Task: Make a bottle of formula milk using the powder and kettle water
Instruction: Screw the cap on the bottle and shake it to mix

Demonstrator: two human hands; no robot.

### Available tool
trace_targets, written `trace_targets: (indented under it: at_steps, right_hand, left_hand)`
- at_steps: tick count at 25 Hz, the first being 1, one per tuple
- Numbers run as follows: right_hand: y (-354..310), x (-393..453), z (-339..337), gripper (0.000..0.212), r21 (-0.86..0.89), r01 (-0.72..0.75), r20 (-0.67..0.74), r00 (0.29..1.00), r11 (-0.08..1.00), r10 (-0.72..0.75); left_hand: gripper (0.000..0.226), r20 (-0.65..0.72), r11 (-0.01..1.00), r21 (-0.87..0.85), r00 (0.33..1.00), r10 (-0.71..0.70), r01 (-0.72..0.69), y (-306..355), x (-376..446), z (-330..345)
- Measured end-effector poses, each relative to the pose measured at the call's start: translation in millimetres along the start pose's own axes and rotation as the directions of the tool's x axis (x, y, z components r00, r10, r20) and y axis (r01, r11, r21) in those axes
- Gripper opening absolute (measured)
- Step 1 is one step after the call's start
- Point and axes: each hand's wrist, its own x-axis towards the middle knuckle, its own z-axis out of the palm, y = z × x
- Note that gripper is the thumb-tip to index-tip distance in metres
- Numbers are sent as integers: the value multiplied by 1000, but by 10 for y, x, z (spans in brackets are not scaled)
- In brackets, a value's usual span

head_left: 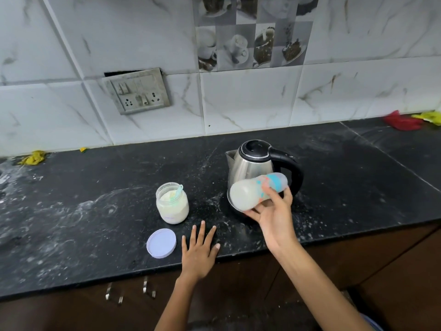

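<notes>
1. Black stone table (95, 211) was backed by marbled tiles; no writing could be read.
2. Milky bottle (257, 191) was gripped sideways by the right hand (274, 216), before the kettle (253, 166).
3. Left hand (199, 252) was laid flat, fingers spread, empty, beside the lid (161, 243) and the powder jar (172, 203).

- The bottle (259, 191) is smeared by motion blur, so its printed pattern reads only as blue and orange patches and its cap end cannot be made out
- The right hand (274, 216) covers the underside of the bottle, and bottle and hand together hide the lower front of the kettle (253, 163)
- The scoop (177, 191) in the powder jar (172, 203) shows only a pale handle; its bowl is buried
- The jar's label is too faint to read
- The red and yellow cloths (415, 119) are cut off by the right edge
- Both forearms run out of the bottom edge
- The switch plate (137, 91) markings are too small to tell
</notes>
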Motion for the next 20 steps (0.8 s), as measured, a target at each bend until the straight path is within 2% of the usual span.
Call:
trace_targets:
  at_steps: [1, 4, 5, 7, 8, 9, 11, 12, 13, 15, 16, 17, 19, 20]
  right_hand:
    - [-10, -6, 13, 73, 6, -22, -23, 999, 1000, 22]
    - [102, -178, -19, 81, -359, -53, 196, 972, 932, 131]
    - [109, -190, -21, 81, -350, -23, 219, 970, 936, 106]
    - [82, -66, -39, 74, -119, 28, 84, 996, 993, -18]
    - [42, -48, -2, 72, -22, 33, 31, 999, 999, -32]
    - [30, -61, 21, 75, -33, 23, 34, 999, 999, -22]
    - [107, -142, -28, 88, -322, 11, 190, 980, 947, 53]
    - [99, -212, -11, 91, -384, 31, 240, 968, 923, 67]
    - [97, -199, -35, 87, -339, 46, 235, 971, 940, 37]
    - [64, -72, -100, 76, -79, 56, 70, 996, 995, -50]
    - [33, -58, -84, 72, 0, 46, 11, 999, 999, -46]
    - [26, -73, -86, 72, -24, 12, 20, 1000, 1000, -12]
    - [98, -155, -148, 79, -292, -28, 171, 982, 956, 82]
    - [79, -213, -122, 82, -352, -14, 213, 972, 936, 95]
  left_hand:
    - [82, 5, 1000, -4, 1000, -1, 1, -1, -1, -1]
    - [61, 32, 1000, 25, 999, 1, -2, -22, -3, -22]
    - [61, 34, 1000, 23, 999, 2, -3, -29, 5, -21]
    - [67, 19, 1000, 11, 1000, -2, 1, -24, 14, -4]
    - [67, 18, 1000, 7, 1000, -2, 2, -19, 13, 4]
    - [62, 20, 1000, 10, 1000, 0, 0, -18, 11, 3]
    - [59, 26, 1000, 16, 1000, 2, -3, -31, 12, -3]
    - [62, 27, 1000, 18, 1000, 4, -5, -34, 13, -2]
    - [70, 21, 1000, 13, 1000, 7, -7, -33, 17, 3]
    - [86, -3, 1000, -23, 1000, 8, -9, -17, 27, 24]
    - [90, -5, 999, -34, 1000, 5, -5, -18, 24, 29]
    - [91, -3, 999, -39, 1000, 2, -2, -26, 26, 28]
    - [95, 10, 1000, -31, 1000, 3, -2, -36, 18, 0]
    - [97, 12, 1000, -23, 1000, 9, -9, -36, 21, 0]
